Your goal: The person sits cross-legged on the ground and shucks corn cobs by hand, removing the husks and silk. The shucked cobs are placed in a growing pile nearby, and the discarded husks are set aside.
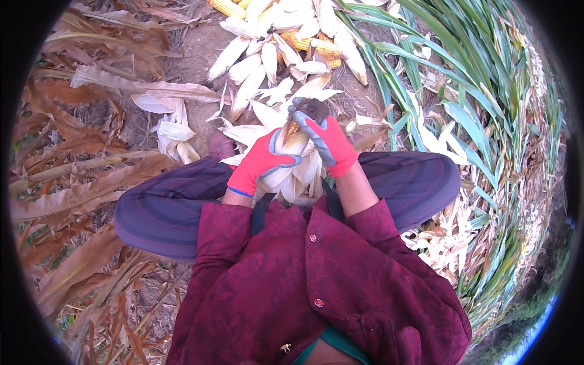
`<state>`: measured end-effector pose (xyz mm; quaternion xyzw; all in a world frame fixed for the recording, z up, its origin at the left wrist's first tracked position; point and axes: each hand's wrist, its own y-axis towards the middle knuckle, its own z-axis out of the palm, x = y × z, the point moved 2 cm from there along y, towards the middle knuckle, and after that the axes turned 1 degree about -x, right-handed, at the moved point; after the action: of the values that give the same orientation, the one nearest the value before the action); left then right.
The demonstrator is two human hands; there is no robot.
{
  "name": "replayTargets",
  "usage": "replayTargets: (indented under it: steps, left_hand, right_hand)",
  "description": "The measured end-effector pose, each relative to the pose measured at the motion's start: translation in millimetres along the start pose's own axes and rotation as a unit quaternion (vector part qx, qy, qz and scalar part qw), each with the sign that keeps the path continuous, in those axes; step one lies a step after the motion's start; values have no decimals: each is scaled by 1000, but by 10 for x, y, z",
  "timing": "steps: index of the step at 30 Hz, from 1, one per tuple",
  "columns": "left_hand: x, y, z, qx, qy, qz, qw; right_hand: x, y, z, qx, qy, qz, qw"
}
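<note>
Both my hands wear red work gloves with grey coated palms and fingers. Between them is an ear of corn (pixel 292 142) in pale dry husk, with yellow kernels showing near its tip. My left hand (pixel 266 160) wraps around the husked lower part. At the upper end, my right hand (pixel 325 139) grips the tip, where a tuft of dark brown silk (pixel 313 108) sticks out. The grey fingertips partly hide the tip. Loose pale husks (pixel 306 175) lie under the ear, between my folded legs.
Ahead on the bare soil (pixel 196 50) lies a pile of husks (pixel 248 68) with several yellow corn ears (pixel 315 45). Dry brown corn leaves (pixel 86 182) cover the left side. Green cut stalks and leaves (pixel 456 59) lie along the right. More husks (pixel 175 132) rest near my left knee.
</note>
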<state>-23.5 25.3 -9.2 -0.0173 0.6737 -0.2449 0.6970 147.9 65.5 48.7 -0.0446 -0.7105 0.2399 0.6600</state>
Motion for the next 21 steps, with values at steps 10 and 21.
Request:
replayTargets:
  steps: [10,21]
  left_hand:
    - [-37,-3,16,-167,350,90,917]
    - [-67,14,-56,-216,453,219,837]
  right_hand:
    - [-406,175,103,-114,278,-78,951]
    - [-465,182,170,-34,502,-95,859]
